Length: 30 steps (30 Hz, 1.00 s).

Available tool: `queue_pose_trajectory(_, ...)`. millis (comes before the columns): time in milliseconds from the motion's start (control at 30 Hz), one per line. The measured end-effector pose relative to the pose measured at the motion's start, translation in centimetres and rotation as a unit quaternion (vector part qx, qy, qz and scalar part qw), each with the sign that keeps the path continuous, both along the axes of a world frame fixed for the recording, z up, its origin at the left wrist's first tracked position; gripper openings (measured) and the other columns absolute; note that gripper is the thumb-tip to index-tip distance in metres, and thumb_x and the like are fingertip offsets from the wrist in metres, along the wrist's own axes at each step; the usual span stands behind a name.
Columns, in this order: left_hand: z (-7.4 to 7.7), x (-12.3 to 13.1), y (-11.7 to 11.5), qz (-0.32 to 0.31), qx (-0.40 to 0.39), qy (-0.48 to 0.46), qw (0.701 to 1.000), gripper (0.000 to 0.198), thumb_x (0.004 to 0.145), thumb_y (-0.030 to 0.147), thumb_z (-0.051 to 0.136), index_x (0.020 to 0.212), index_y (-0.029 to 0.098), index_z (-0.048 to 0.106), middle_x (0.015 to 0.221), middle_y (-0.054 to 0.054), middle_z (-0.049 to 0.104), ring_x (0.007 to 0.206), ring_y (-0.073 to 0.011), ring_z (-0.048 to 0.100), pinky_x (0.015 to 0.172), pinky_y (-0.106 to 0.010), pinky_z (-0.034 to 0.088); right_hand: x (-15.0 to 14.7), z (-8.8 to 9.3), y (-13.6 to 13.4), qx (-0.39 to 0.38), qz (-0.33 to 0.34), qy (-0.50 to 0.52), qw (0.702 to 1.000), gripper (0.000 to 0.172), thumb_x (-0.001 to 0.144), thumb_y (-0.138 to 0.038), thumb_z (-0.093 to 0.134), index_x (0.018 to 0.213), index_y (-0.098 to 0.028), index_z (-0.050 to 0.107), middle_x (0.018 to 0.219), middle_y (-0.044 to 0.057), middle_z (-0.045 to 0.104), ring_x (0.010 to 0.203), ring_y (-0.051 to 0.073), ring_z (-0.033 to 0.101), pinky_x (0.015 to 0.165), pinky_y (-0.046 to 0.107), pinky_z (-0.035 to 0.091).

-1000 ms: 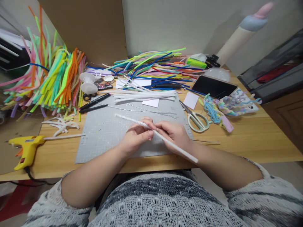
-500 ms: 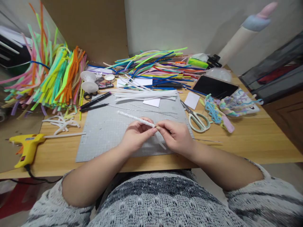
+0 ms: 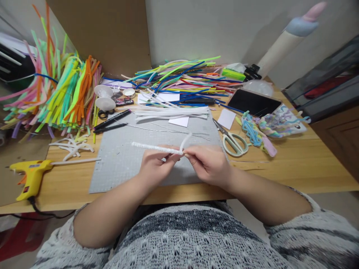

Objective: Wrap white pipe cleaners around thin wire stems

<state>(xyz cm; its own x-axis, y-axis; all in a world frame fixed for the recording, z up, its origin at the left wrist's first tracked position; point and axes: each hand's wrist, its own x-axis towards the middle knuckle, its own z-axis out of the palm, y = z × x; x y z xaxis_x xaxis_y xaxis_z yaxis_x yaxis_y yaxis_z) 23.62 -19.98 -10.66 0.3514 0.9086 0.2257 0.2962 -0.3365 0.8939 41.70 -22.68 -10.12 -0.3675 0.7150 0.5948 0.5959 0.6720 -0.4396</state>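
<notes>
The desk (image 3: 297,162) carried a grey mat (image 3: 120,168) in the middle of its front edge. A bundle of coloured stems (image 3: 61,93) filled the back left corner, and a loose pile (image 3: 179,78) of them lay along the back edge. The left hand (image 3: 155,164) and right hand (image 3: 209,162) met above the mat, towards its front edge. A yellow glue gun (image 3: 32,173) lay near the desk's front left corner, a phone (image 3: 254,102) near the back right corner, and scissors (image 3: 235,144) by the mat's right edge. Between the hands, over the mat, was a ridged white stem (image 3: 157,148): the left gripped it between thumb and fingers, the right pinched its right end, where a thin white tail (image 3: 185,141) curved up. Two black pens (image 3: 113,120) lay across the mat's back left corner.
</notes>
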Motion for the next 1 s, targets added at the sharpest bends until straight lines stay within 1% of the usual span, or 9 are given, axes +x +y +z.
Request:
queue_pose_trajectory(133, 0.1, 0.1, 0.0, -0.021, 0.048, -0.055, 0.997, 0.021, 0.077, 0.017, 0.063, 0.092, 0.027, 0.072, 0.092, -0.003, 0.071, 0.085, -0.0161, 0.064, 0.079, -0.031, 0.05, -0.1, 0.2, 0.0, 0.028, 0.004, -0.027, 0.999, 0.015, 0.084, -0.012, 0.05, 0.095, -0.016, 0.06, 0.078, 0.004, 0.07, 0.064, 0.012, 0.063, 0.059, 0.025, 0.047)
queue_pose_trajectory(267, 0.0, 0.2, 0.3, -0.071, 0.06, -0.104, 0.99, 0.031, 0.075, 0.015, 0.065, 0.103, 0.027, 0.069, 0.098, -0.006, 0.068, 0.09, -0.0167, 0.062, 0.076, -0.03, 0.052, -0.4, 0.2, 0.0, 0.004, 0.001, 0.003, 1.0, 0.011, 0.085, -0.013, 0.05, 0.089, -0.016, 0.06, 0.075, 0.004, 0.069, 0.063, 0.011, 0.062, 0.058, 0.024, 0.046)
queue_pose_trajectory(367, -0.3, 0.3, 0.5, -0.086, 0.008, -0.145, 0.986, 0.025, 0.074, 0.018, 0.066, 0.097, 0.026, 0.071, 0.097, -0.006, 0.068, 0.091, -0.0162, 0.061, 0.08, -0.03, 0.052, -0.5, -0.1, 0.0, -0.03, 0.004, 0.043, 0.999, 0.011, 0.086, -0.015, 0.049, 0.084, -0.016, 0.06, 0.072, 0.002, 0.068, 0.061, 0.009, 0.06, 0.057, 0.022, 0.046)
queue_pose_trajectory(433, -0.5, 0.5, 0.5, -0.074, -0.05, -0.173, 0.981, 0.021, 0.074, 0.02, 0.068, 0.094, 0.025, 0.072, 0.097, -0.006, 0.069, 0.093, -0.0165, 0.062, 0.085, -0.031, 0.052, -0.6, -0.3, 0.1, -0.042, 0.002, 0.053, 0.998, 0.011, 0.085, -0.014, 0.05, 0.085, -0.016, 0.061, 0.073, 0.002, 0.068, 0.061, 0.009, 0.06, 0.057, 0.021, 0.045)
queue_pose_trajectory(567, -0.8, 0.6, 0.3, -0.047, -0.115, -0.206, 0.971, 0.038, 0.071, 0.019, 0.071, 0.108, 0.027, 0.066, 0.097, -0.004, 0.07, 0.092, -0.0166, 0.064, 0.089, -0.032, 0.051, -0.6, -0.3, 0.2, -0.054, 0.002, 0.066, 0.996, 0.011, 0.084, -0.014, 0.051, 0.088, -0.015, 0.062, 0.077, 0.003, 0.069, 0.066, 0.009, 0.061, 0.061, 0.021, 0.045)
queue_pose_trajectory(700, -0.8, 0.7, 0.2, -0.037, -0.105, -0.232, 0.966, 0.043, 0.07, 0.016, 0.072, 0.111, 0.027, 0.064, 0.093, -0.001, 0.072, 0.093, -0.0163, 0.065, 0.092, -0.033, 0.049, -0.8, 0.0, 0.1, -0.156, 0.007, 0.12, 0.98, 0.013, 0.086, -0.019, 0.051, 0.084, -0.015, 0.063, 0.07, 0.001, 0.064, 0.06, 0.008, 0.056, 0.057, 0.02, 0.043)
queue_pose_trajectory(900, -0.7, 0.8, 0.2, -0.025, -0.137, -0.259, 0.956, 0.035, 0.071, 0.017, 0.071, 0.105, 0.024, 0.066, 0.086, -0.002, 0.073, 0.091, -0.0173, 0.066, 0.088, -0.035, 0.051, -1.0, -0.3, 0.5, -0.347, 0.02, 0.216, 0.913, 0.022, 0.087, -0.03, 0.05, 0.088, -0.014, 0.066, 0.057, -0.003, 0.05, 0.052, 0.007, 0.045, 0.049, 0.021, 0.037)
queue_pose_trajectory(967, -0.7, 0.8, 0.3, -0.029, -0.143, -0.268, 0.952, 0.033, 0.071, 0.017, 0.071, 0.103, 0.024, 0.067, 0.083, -0.002, 0.072, 0.087, -0.0161, 0.066, 0.086, -0.033, 0.052, -1.0, -0.3, 0.6, -0.363, 0.035, 0.221, 0.904, 0.024, 0.087, -0.032, 0.049, 0.091, -0.015, 0.066, 0.057, -0.003, 0.049, 0.052, 0.007, 0.045, 0.05, 0.021, 0.038)
queue_pose_trajectory(1000, -0.7, 0.8, 0.3, -0.029, -0.142, -0.271, 0.952, 0.032, 0.07, 0.017, 0.072, 0.101, 0.024, 0.068, 0.085, -0.002, 0.072, 0.084, -0.0151, 0.066, 0.083, -0.032, 0.053, -0.9, -0.2, 0.6, -0.356, 0.035, 0.211, 0.91, 0.023, 0.087, -0.031, 0.05, 0.09, -0.016, 0.066, 0.058, -0.003, 0.05, 0.054, 0.008, 0.046, 0.051, 0.022, 0.039)
